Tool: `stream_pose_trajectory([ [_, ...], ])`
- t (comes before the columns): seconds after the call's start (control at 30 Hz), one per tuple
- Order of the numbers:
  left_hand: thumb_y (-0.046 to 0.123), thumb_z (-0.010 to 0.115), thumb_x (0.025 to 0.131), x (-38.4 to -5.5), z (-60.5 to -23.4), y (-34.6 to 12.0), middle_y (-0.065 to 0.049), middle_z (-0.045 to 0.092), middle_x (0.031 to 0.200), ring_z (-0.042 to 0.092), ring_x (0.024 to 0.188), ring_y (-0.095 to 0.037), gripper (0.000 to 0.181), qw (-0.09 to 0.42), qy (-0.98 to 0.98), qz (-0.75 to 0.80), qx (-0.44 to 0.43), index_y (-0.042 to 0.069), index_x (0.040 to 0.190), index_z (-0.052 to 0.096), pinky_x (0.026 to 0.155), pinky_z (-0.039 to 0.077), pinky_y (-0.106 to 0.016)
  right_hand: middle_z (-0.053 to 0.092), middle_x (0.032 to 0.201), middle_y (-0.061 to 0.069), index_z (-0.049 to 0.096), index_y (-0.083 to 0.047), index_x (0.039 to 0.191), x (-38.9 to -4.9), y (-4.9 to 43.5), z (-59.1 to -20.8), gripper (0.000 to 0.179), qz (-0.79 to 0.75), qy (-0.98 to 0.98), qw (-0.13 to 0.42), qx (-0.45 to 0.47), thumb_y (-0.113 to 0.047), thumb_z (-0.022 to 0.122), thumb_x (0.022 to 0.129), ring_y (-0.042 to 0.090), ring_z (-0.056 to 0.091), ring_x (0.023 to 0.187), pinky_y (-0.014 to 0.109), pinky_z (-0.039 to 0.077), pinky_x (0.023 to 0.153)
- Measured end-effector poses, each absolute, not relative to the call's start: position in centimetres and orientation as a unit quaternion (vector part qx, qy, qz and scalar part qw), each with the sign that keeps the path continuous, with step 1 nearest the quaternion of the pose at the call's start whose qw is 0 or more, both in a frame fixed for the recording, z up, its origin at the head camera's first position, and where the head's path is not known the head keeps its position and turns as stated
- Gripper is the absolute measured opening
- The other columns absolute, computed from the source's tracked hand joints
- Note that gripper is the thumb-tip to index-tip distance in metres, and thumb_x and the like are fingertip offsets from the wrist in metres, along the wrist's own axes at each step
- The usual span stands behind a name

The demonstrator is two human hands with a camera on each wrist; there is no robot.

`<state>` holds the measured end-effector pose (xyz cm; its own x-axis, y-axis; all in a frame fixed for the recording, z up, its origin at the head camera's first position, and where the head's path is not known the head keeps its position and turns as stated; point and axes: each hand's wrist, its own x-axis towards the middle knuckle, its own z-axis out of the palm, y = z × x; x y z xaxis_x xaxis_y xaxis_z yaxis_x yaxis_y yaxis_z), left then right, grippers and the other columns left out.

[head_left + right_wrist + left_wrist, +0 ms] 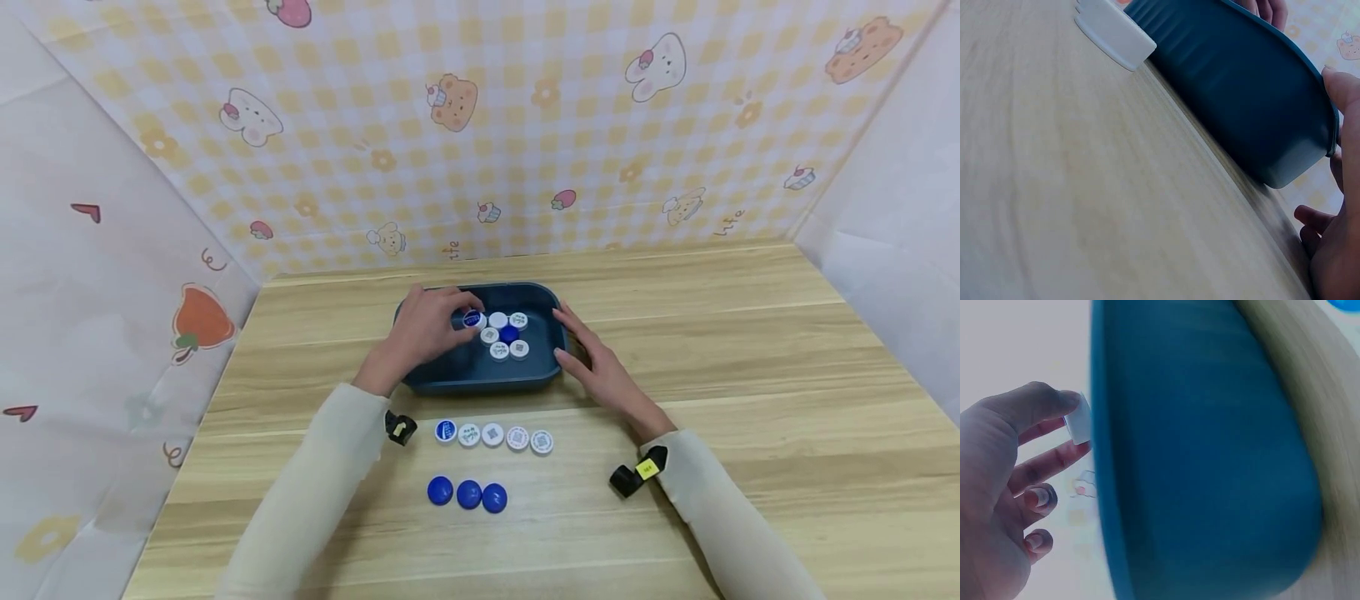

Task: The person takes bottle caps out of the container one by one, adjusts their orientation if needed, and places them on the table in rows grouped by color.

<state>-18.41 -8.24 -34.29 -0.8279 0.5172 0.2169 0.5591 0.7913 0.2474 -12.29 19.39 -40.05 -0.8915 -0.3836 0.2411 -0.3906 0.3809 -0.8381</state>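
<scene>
My left hand reaches over the left side of a dark teal tray. Between thumb and fingertips it pinches a white bottle cap with a blue printed top; the left wrist view shows the cap's white side above the rim. My right hand holds the tray's right end, its thumb and a fingertip at the rim. Beside the pinched cap lie several white caps and one blue cap inside the tray. The tray floor is hidden in both wrist views.
On the wooden table in front of the tray is a row of several white-sided caps, the leftmost with a blue top. Nearer me sit three blue caps in a row. A patterned cloth wall stands behind the table.
</scene>
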Motion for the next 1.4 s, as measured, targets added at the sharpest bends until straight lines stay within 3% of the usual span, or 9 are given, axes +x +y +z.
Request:
stream_pose_trajectory([
  [0.43,0.028,0.076,0.082,-15.0,-32.9,-7.3,0.000,0.067,0.101,0.047,0.065,-0.013,0.028,0.134,-0.899,-0.204,-0.364,0.017,0.108,0.072,0.067,0.027,-0.033,0.013,0.158,0.010,0.028,-0.006,0.150,-12.3,19.5,-40.1,0.056,0.505,-0.832,0.003,0.232,-0.011,0.050,0.099,0.028,0.012,0.143,0.054,0.015,0.110],
  [0.67,0.027,0.074,0.083,-13.5,-32.7,-6.7,0.001,0.065,0.099,0.050,0.076,-0.013,0.027,0.144,-0.878,-0.215,-0.403,0.018,0.108,0.071,0.067,0.028,-0.032,0.013,0.158,0.010,0.028,-0.006,0.149,-12.3,19.4,-40.0,0.056,0.505,-0.833,0.004,0.227,-0.013,0.050,0.099,0.029,0.013,0.143,0.054,0.014,0.110],
  [0.93,0.028,0.074,0.082,-11.9,-33.6,-4.8,0.003,0.066,0.097,0.055,0.075,-0.010,0.025,0.160,-0.848,-0.200,-0.463,0.019,0.106,0.072,0.064,0.028,-0.031,0.013,0.158,0.011,0.028,-0.006,0.149,-12.4,19.5,-40.2,0.055,0.506,-0.832,0.006,0.230,-0.012,0.049,0.099,0.029,0.013,0.143,0.053,0.016,0.110],
  [1.07,0.029,0.072,0.084,-10.9,-34.3,-3.2,0.004,0.067,0.097,0.057,0.079,-0.008,0.023,0.136,-0.840,-0.183,-0.493,0.020,0.105,0.073,0.065,0.030,-0.030,0.013,0.158,0.011,0.028,-0.006,0.150,-12.4,19.6,-40.3,0.055,0.507,-0.830,0.004,0.233,-0.011,0.049,0.099,0.029,0.013,0.143,0.055,0.016,0.109],
  [1.3,0.038,0.069,0.087,-9.6,-36.0,-0.9,0.007,0.066,0.104,0.060,0.089,-0.007,0.031,0.025,-0.846,-0.092,-0.525,0.023,0.114,0.069,0.070,0.030,-0.028,0.012,0.158,0.010,0.027,-0.007,0.150,-12.6,19.6,-40.5,0.055,0.513,-0.827,0.001,0.232,-0.014,0.050,0.100,0.029,0.012,0.143,0.057,0.016,0.109],
  [1.4,0.040,0.067,0.088,-9.3,-36.4,0.1,0.007,0.066,0.105,0.059,0.089,-0.007,0.031,0.002,-0.843,-0.068,-0.533,0.025,0.116,0.068,0.073,0.031,-0.028,0.012,0.158,0.011,0.027,-0.007,0.150,-12.6,19.6,-40.5,0.056,0.515,-0.825,0.000,0.234,-0.014,0.050,0.100,0.029,0.012,0.143,0.057,0.016,0.109],
])
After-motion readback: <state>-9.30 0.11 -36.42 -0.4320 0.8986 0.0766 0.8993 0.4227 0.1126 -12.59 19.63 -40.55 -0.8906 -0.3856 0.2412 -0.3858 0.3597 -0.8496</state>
